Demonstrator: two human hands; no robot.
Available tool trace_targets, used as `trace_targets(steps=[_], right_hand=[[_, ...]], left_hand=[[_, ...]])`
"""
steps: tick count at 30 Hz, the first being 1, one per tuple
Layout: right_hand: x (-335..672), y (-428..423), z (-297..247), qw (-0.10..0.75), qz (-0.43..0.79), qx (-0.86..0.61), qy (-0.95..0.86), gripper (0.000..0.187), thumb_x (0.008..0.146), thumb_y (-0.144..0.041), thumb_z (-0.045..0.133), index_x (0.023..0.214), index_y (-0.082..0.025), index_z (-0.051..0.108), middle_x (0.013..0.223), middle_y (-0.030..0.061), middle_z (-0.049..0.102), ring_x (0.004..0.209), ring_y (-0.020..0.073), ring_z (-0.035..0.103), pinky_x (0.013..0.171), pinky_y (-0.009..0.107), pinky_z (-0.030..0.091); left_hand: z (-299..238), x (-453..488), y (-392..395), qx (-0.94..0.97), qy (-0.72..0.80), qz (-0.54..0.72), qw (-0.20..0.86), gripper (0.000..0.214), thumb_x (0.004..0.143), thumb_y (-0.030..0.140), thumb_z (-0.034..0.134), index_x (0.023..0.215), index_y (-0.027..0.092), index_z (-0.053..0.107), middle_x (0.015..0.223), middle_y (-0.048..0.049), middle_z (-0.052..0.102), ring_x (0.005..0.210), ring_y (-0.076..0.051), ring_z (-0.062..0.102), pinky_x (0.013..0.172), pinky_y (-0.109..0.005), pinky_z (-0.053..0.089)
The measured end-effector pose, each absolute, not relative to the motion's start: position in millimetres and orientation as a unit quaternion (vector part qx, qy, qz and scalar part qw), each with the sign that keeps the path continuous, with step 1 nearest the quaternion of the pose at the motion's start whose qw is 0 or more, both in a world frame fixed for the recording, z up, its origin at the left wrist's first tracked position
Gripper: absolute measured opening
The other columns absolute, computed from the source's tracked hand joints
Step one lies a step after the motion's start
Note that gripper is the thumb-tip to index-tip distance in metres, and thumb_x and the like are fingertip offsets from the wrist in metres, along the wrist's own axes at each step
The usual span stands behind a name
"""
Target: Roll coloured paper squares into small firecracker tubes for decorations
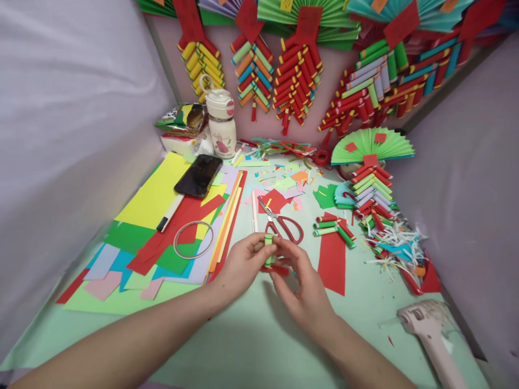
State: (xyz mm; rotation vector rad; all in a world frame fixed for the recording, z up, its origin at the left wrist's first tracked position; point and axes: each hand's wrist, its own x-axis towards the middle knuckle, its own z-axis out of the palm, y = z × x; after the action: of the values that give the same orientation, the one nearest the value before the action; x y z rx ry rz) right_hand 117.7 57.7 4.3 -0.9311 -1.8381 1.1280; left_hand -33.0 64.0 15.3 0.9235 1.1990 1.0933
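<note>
Presently, green roll [268,250] is pinched by fingers of left hand [241,265]; right hand [303,278] grip unclear; red strip [332,267] only partly covered by rolls [346,236].

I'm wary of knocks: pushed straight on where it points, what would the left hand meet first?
Likely the right hand, close beyond the green paper roll in the left hand; depth is hard to judge.

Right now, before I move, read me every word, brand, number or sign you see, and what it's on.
No text reads clearly.
Bottle: small lettering, too blurred to read.
Packet: white lettering, too blurred.
White pack: small print, too blurred.
Red wall tag: possible faint marks, unreadable.
</note>
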Motion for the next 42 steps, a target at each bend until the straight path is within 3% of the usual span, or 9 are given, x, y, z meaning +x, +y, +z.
trace_targets(steps=[6, 11, 15, 19, 27, 35, 42], right_hand=[[118.0, 58.1, 5.1, 0.376, 0.383, -0.362, -0.762, 0.058, 0.086, -0.013, 0.048, 0.139, -0.026, 0.03, 0.142, 0.0111, 0.037, 0.127, 0.0229, 0.042, 0.098, 0.041, 0.047], [119.6, 63.6, 4.3, 0.394, 0.288, -0.361, -0.794, 0.061, 0.081, -0.013, 0.054, 0.136, -0.026, 0.031, 0.138, 0.0125, 0.039, 0.13, 0.0266, 0.037, 0.099, 0.048, 0.044], [120.5, 65.1, 5.0, 0.365, 0.293, -0.365, -0.805, 0.072, 0.076, -0.016, 0.061, 0.139, -0.025, 0.027, 0.14, 0.0134, 0.035, 0.133, 0.0288, 0.032, 0.103, 0.052, 0.039], [120.0, 63.8, 5.9, 0.338, 0.32, -0.368, -0.805, 0.081, 0.073, -0.018, 0.064, 0.142, -0.024, 0.021, 0.143, 0.0122, 0.031, 0.136, 0.0282, 0.026, 0.107, 0.05, 0.034], [119.9, 61.5, 6.6, 0.345, 0.352, -0.376, -0.785, 0.074, 0.075, -0.02, 0.062, 0.139, -0.026, 0.024, 0.129, 0.011, 0.044, 0.122, 0.0255, 0.043, 0.101, 0.045, 0.041], [123.3, 60.0, 10.5, 0.358, 0.348, -0.375, -0.781, 0.083, 0.072, -0.019, 0.064, 0.142, -0.025, 0.019, 0.13, 0.0109, 0.043, 0.121, 0.0252, 0.044, 0.101, 0.043, 0.041], [122.3, 60.2, 10.3, 0.376, 0.345, -0.372, -0.775, 0.082, 0.072, -0.019, 0.064, 0.141, -0.026, 0.021, 0.127, 0.01, 0.045, 0.117, 0.0248, 0.047, 0.098, 0.043, 0.043]], left_hand=[[15.1, -34.8, 66.0, 0.389, 0.528, 0.476, 0.585, 0.028, 0.077, 0.036, 0.066, 0.094, 0.015, 0.065, 0.084, -0.0049, 0.069, 0.079, -0.018, 0.064, 0.068, -0.026, 0.051], [18.1, -35.4, 69.1, 0.274, 0.476, 0.496, 0.672, 0.031, 0.076, 0.037, 0.067, 0.097, 0.015, 0.061, 0.088, -0.0068, 0.069, 0.079, -0.019, 0.066, 0.068, -0.03, 0.054], [22.2, -35.6, 68.1, 0.233, 0.447, 0.468, 0.726, 0.028, 0.077, 0.032, 0.068, 0.097, 0.013, 0.062, 0.091, -0.009, 0.069, 0.077, -0.017, 0.067, 0.072, -0.031, 0.054], [20.6, -35.8, 64.6, 0.241, 0.411, 0.412, 0.777, 0.021, 0.079, 0.03, 0.065, 0.09, 0.012, 0.064, 0.085, -0.0098, 0.069, 0.069, -0.013, 0.065, 0.069, -0.025, 0.052], [19.2, -38.6, 63.7, 0.223, 0.371, 0.367, 0.823, 0.023, 0.081, 0.027, 0.063, 0.098, 0.011, 0.064, 0.082, -0.0106, 0.069, 0.066, -0.012, 0.064, 0.062, -0.021, 0.05], [20.0, -45.5, 65.0, 0.175, 0.296, 0.347, 0.873, 0.022, 0.081, 0.027, 0.065, 0.096, 0.012, 0.063, 0.087, -0.0114, 0.069, 0.074, -0.016, 0.067, 0.067, -0.025, 0.051], [21.8, -47.8, 64.9, 0.192, 0.281, 0.331, 0.88, 0.029, 0.077, 0.015, 0.066, 0.106, 0.012, 0.062, 0.096, -0.0118, 0.067, 0.077, -0.015, 0.067, 0.067, -0.023, 0.051]])
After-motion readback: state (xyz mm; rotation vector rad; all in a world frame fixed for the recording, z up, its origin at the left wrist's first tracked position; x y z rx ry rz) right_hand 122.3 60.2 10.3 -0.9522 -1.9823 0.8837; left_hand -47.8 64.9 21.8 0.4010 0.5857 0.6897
